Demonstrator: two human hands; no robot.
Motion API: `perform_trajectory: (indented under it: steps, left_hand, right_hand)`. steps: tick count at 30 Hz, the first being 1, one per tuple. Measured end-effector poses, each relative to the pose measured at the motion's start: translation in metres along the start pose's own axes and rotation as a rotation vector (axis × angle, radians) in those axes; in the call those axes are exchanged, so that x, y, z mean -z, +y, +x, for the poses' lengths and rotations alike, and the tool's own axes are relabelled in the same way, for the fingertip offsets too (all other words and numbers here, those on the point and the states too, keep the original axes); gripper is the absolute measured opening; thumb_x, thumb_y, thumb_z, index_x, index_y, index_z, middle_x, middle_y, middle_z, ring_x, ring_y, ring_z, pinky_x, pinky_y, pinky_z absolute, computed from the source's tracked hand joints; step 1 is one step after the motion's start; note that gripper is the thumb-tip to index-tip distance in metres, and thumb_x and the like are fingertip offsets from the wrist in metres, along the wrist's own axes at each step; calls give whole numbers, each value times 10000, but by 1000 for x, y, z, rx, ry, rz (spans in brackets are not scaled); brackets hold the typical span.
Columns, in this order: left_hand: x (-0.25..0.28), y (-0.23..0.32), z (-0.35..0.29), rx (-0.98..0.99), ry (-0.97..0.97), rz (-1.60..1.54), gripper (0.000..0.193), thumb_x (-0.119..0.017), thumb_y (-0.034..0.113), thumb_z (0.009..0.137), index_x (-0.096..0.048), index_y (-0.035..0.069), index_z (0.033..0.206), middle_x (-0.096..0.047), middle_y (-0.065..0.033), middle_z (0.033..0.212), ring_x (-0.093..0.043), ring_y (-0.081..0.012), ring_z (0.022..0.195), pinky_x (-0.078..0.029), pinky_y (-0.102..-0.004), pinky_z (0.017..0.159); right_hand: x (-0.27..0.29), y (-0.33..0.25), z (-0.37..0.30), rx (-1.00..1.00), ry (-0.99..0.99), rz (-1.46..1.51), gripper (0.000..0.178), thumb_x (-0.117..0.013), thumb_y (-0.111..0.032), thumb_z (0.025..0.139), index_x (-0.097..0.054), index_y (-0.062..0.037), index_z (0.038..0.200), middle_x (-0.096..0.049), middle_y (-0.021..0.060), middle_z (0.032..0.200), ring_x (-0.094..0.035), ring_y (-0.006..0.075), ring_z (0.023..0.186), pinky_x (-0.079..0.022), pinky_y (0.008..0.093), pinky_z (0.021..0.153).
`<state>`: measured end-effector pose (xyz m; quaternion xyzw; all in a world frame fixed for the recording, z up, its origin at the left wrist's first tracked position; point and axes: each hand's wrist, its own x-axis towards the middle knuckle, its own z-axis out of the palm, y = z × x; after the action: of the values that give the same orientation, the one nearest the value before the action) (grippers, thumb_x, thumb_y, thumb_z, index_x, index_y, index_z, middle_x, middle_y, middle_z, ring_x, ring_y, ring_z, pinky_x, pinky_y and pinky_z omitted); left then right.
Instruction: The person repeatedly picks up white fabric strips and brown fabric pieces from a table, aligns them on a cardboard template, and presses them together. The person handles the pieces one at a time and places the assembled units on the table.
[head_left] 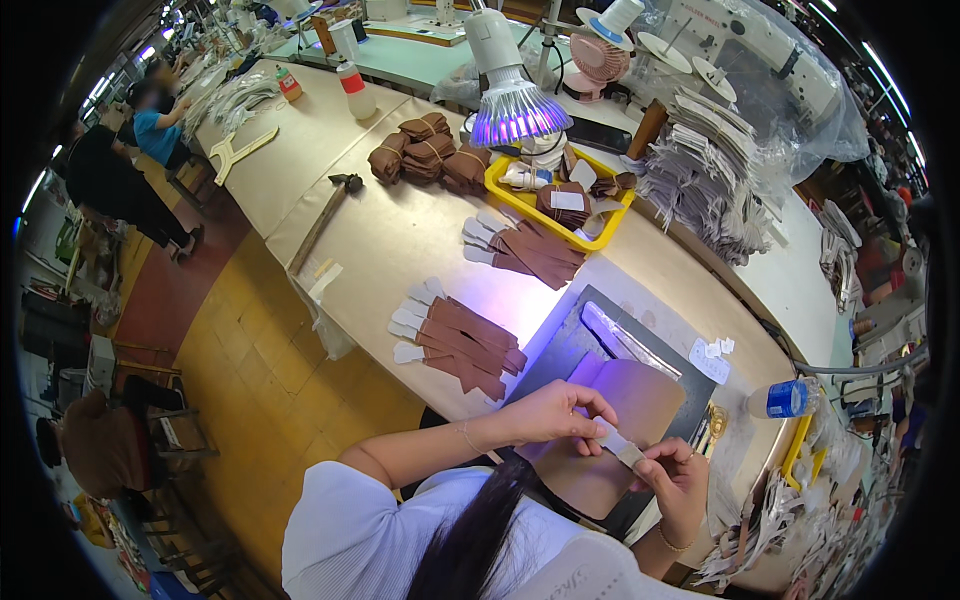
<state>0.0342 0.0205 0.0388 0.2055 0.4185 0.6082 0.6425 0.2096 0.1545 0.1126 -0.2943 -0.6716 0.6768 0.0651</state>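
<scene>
My left hand (562,414) pinches one end of a small pale strip (619,444), which looks white at one end and greyish at the other. The opposite end is held between the thumb and fingers of my right hand (680,487). Beneath them, a curved tan sheet (640,395) lies over a dark board (600,305). Left of the board, brown strips with white rounded tabs (465,340) are fanned out in a pile. Farther back is a second such pile (540,250).
A lamp (515,95) glows violet over the table. Behind the piles stand a yellow basket (600,240) and bundled brown pieces (430,150). A hammer (325,215) lies at the left edge. At right are a blue-labelled bottle (785,399) and stacked pale pieces (705,170). People work far left.
</scene>
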Motion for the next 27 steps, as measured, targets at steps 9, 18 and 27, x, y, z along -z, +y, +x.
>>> perform_trajectory:
  steps: [9, 18, 27]
  left_hand:
    - [1, -6, 1, -36, 22, -34, 227, -579, 48, 875, -562, -63, 1073, -640, -126, 891, -646, -154, 753, -538, -251, 666]
    - [2, -6, 1, -30, 12, -35, 222, -570, 64, 884, -565, -57, 1070, -642, -122, 897, -643, -156, 754, -533, -252, 668]
    - [2, -5, 2, 1, 14, -33, 221, -556, 55, 886, -557, -52, 1080, -643, -122, 900, -645, -159, 758, -532, -263, 684]
  right_hand:
    - [-4, 8, 10, -45, 14, 24, 127, -669, -52, 814, -585, 43, 823, -616, 72, 722, -568, 93, 543, -469, 196, 481]
    - [-4, -3, 5, 8, -29, 9, 135, -664, -83, 823, -568, 11, 812, -599, 48, 685, -554, 82, 522, -462, 191, 474]
    - [-5, 2, 17, -50, -31, -7, 146, -677, -81, 817, -595, 40, 810, -599, 48, 670, -540, 70, 522, -441, 185, 462]
